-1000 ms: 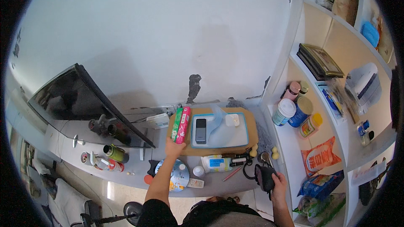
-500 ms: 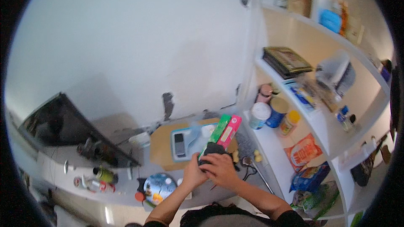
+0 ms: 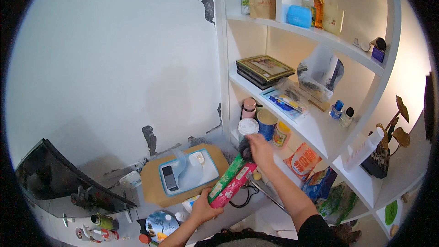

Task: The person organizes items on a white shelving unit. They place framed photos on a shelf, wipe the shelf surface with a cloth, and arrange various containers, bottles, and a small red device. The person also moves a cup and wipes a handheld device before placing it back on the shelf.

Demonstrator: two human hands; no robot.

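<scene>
Boxes [image 3: 233,185] gripped in left fingers [image 3: 215,211], right fingers [image 3: 254,142] clasping dark object [image 3: 245,151], partly hidden

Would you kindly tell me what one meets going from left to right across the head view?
Black screen, dark handheld device, left hand, green and pink packaging, right hand, orange packet, white tube.

The left hand [image 3: 206,208] grips the lower end of a long green and pink carton [image 3: 231,184], while the right hand [image 3: 260,150] holds a black pouch [image 3: 245,150] at its upper end. Left of them, a blue-rimmed white tray [image 3: 209,171] on brown cardboard [image 3: 150,185] bears a dark oblong device [image 3: 170,177]. A black screen [image 3: 50,178] stands far left. White shelves [image 3: 394,18] at right hold stacked picture frames [image 3: 267,67] and an orange bag [image 3: 302,161].
</scene>
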